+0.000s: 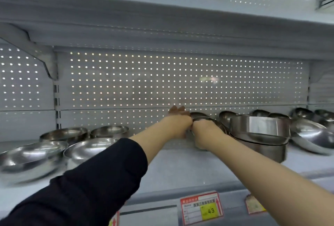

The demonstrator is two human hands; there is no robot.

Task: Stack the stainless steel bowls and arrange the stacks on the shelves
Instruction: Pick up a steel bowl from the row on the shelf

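white perforated metal backs the pale shelf (pixel 180 164), its round holes glowing. both arms reach to the far middle, where the left hand (pixel 178 123) and right hand (pixel 204 133) meet on a shallow steel bowl (pixel 200 116); fingers look curled round its rim, though blur hides the exact grip. just right stands a stack of straight-walled bowls (pixel 260 135). wide, mirror-smooth bowls (pixel 32 157) lie near left, more rounded ones far right. a red and yellow price tag (pixel 201 207) hangs on the near edge.
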